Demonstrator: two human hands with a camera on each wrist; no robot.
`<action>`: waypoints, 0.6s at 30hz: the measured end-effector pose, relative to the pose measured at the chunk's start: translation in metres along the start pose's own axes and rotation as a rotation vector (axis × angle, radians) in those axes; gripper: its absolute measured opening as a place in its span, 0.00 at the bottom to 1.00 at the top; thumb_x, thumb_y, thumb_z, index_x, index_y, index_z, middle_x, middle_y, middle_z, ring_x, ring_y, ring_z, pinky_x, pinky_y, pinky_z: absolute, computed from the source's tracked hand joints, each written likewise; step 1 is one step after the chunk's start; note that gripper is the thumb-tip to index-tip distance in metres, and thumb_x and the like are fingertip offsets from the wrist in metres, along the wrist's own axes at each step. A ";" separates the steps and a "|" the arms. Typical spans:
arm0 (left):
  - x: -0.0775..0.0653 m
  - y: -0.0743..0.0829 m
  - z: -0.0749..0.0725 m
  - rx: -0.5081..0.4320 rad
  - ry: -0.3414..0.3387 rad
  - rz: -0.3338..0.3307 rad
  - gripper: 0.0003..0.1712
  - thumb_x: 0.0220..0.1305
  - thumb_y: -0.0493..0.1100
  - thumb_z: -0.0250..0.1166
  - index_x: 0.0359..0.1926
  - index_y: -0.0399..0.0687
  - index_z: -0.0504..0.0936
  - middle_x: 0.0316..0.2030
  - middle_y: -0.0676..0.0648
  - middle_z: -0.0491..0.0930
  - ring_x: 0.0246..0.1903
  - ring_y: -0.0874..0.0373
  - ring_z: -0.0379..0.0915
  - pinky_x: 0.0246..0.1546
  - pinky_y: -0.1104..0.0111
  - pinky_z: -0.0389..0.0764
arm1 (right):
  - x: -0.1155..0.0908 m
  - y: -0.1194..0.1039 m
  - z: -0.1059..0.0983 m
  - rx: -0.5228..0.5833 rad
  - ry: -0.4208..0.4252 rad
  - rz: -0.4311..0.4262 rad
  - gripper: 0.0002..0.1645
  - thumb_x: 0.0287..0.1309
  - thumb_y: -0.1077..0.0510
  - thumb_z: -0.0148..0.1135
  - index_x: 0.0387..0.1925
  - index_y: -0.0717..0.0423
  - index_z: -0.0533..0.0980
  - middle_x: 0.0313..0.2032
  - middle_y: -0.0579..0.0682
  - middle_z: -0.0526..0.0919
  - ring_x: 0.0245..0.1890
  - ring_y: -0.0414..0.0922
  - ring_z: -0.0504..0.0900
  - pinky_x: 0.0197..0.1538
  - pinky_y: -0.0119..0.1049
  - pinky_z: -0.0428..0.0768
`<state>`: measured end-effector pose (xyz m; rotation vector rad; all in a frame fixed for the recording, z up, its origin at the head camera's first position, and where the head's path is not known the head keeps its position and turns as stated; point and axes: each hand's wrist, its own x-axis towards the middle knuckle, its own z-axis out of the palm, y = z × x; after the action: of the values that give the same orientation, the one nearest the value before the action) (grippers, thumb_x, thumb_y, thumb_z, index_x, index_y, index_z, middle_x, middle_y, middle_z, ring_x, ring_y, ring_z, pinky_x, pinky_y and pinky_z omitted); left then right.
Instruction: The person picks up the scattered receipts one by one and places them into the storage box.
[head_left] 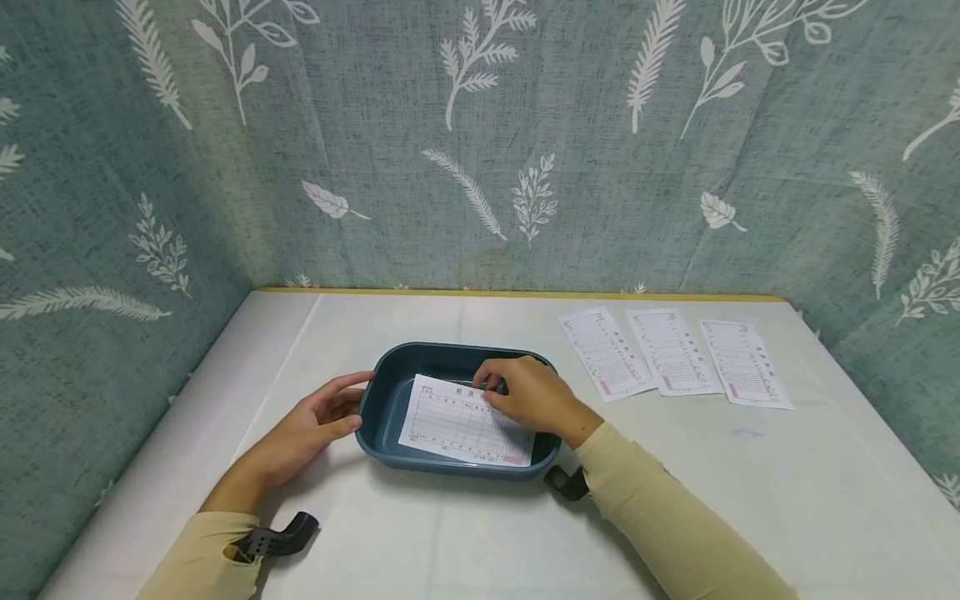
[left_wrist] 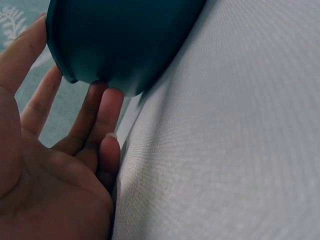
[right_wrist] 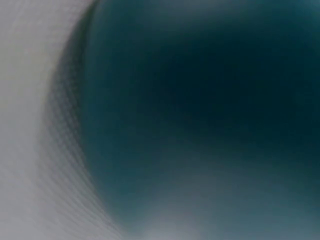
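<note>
A dark teal plastic basin (head_left: pixel 386 417) stands on the table in the head view. Inside it lies a white printed receipt slip (head_left: pixel 450 421) with ruled columns and a pink corner. My right hand (head_left: pixel 532 392) reaches over the basin's right side, thumb and forefinger pinching the slip's upper edge. At the basin's left end, my left hand (head_left: pixel 300 433) touches the rim and outer wall with extended fingers. The left wrist view shows the left fingers (left_wrist: pixel 111 107) against the basin's underside curve. The basin's wall (right_wrist: pixel 200 100) fills the right wrist view, where the right hand is hidden.
Three similar printed slips (head_left: pixel 604 354) (head_left: pixel 675 354) (head_left: pixel 746 367) lie in a row on the white table (head_left: pixel 750 500), right of the basin. A leaf-patterned cloth backdrop (head_left: pixel 480 208) rises behind the table and at both sides.
</note>
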<state>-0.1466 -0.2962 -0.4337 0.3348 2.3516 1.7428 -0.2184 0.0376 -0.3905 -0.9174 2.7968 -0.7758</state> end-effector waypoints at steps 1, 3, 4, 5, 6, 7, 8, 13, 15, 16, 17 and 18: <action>0.000 0.000 0.000 0.001 0.000 -0.001 0.35 0.72 0.40 0.61 0.75 0.52 0.60 0.66 0.32 0.68 0.56 0.64 0.73 0.54 0.78 0.74 | 0.000 0.000 0.000 -0.006 -0.002 0.000 0.10 0.62 0.56 0.67 0.44 0.41 0.83 0.37 0.40 0.86 0.26 0.35 0.75 0.32 0.31 0.73; 0.000 0.001 0.000 0.002 0.001 -0.001 0.35 0.72 0.40 0.61 0.75 0.52 0.60 0.65 0.32 0.68 0.56 0.63 0.73 0.54 0.78 0.74 | 0.000 0.000 -0.001 -0.021 -0.003 -0.003 0.10 0.62 0.56 0.67 0.45 0.41 0.83 0.37 0.40 0.87 0.26 0.34 0.76 0.32 0.31 0.73; 0.001 0.001 0.000 0.002 0.000 -0.002 0.35 0.72 0.40 0.61 0.75 0.52 0.60 0.65 0.32 0.68 0.56 0.63 0.73 0.54 0.78 0.74 | 0.000 0.000 -0.001 -0.027 -0.004 -0.005 0.10 0.61 0.56 0.67 0.45 0.41 0.83 0.37 0.40 0.87 0.26 0.34 0.76 0.32 0.31 0.73; 0.001 0.001 0.000 0.003 -0.001 -0.001 0.34 0.72 0.40 0.61 0.75 0.52 0.60 0.65 0.32 0.68 0.56 0.63 0.73 0.54 0.78 0.74 | 0.000 0.000 -0.001 -0.031 -0.004 -0.007 0.10 0.61 0.56 0.67 0.45 0.42 0.83 0.37 0.40 0.87 0.26 0.34 0.76 0.31 0.31 0.73; 0.001 0.002 0.000 0.003 -0.001 -0.003 0.34 0.72 0.40 0.61 0.75 0.52 0.60 0.65 0.32 0.68 0.56 0.63 0.73 0.54 0.78 0.74 | 0.000 0.000 -0.001 -0.036 -0.005 -0.009 0.10 0.61 0.56 0.67 0.45 0.42 0.83 0.37 0.40 0.87 0.26 0.34 0.76 0.31 0.30 0.73; 0.001 0.002 0.000 0.002 -0.002 -0.003 0.34 0.72 0.40 0.60 0.75 0.52 0.60 0.65 0.32 0.68 0.56 0.64 0.73 0.54 0.78 0.74 | -0.001 0.000 -0.001 -0.040 -0.006 -0.010 0.10 0.61 0.56 0.67 0.45 0.42 0.83 0.37 0.40 0.87 0.26 0.34 0.76 0.31 0.30 0.73; 0.001 0.002 0.000 0.001 -0.003 -0.001 0.34 0.72 0.40 0.60 0.75 0.52 0.60 0.65 0.32 0.68 0.56 0.63 0.73 0.54 0.78 0.74 | -0.001 0.000 -0.001 -0.044 -0.008 -0.012 0.11 0.62 0.56 0.67 0.45 0.42 0.83 0.37 0.40 0.87 0.26 0.34 0.76 0.31 0.30 0.73; 0.001 0.002 0.001 0.007 0.006 -0.014 0.34 0.72 0.40 0.60 0.75 0.52 0.60 0.65 0.33 0.68 0.56 0.64 0.73 0.54 0.78 0.74 | -0.001 -0.001 0.000 -0.066 -0.045 -0.011 0.12 0.62 0.55 0.66 0.47 0.41 0.83 0.38 0.41 0.87 0.27 0.34 0.77 0.30 0.30 0.73; 0.001 0.002 0.001 0.014 0.011 -0.020 0.34 0.72 0.41 0.60 0.75 0.52 0.61 0.65 0.33 0.68 0.56 0.65 0.73 0.54 0.79 0.74 | -0.001 -0.001 0.000 -0.080 -0.059 -0.006 0.12 0.62 0.55 0.66 0.48 0.41 0.83 0.39 0.41 0.87 0.28 0.34 0.77 0.31 0.30 0.74; 0.001 0.002 0.002 0.016 0.012 -0.022 0.34 0.72 0.41 0.61 0.75 0.52 0.61 0.65 0.33 0.68 0.56 0.65 0.73 0.54 0.79 0.74 | -0.001 -0.001 0.000 -0.087 -0.064 -0.002 0.13 0.62 0.55 0.66 0.48 0.40 0.83 0.40 0.41 0.87 0.28 0.35 0.78 0.31 0.30 0.74; 0.001 0.002 0.002 0.016 0.013 -0.022 0.34 0.72 0.41 0.61 0.75 0.52 0.61 0.65 0.33 0.68 0.56 0.65 0.73 0.54 0.78 0.74 | -0.001 -0.001 0.000 -0.094 -0.068 0.004 0.13 0.62 0.55 0.66 0.48 0.40 0.83 0.40 0.41 0.87 0.29 0.35 0.78 0.32 0.31 0.74; 0.001 0.002 0.002 0.017 0.014 -0.021 0.34 0.72 0.41 0.61 0.75 0.52 0.61 0.65 0.33 0.68 0.56 0.65 0.73 0.54 0.78 0.74 | -0.001 -0.001 0.000 -0.101 -0.074 0.011 0.13 0.62 0.55 0.66 0.49 0.40 0.83 0.40 0.41 0.87 0.30 0.36 0.78 0.32 0.31 0.74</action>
<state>-0.1468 -0.2933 -0.4323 0.3004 2.3721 1.7219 -0.2169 0.0376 -0.3903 -0.9256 2.7962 -0.5918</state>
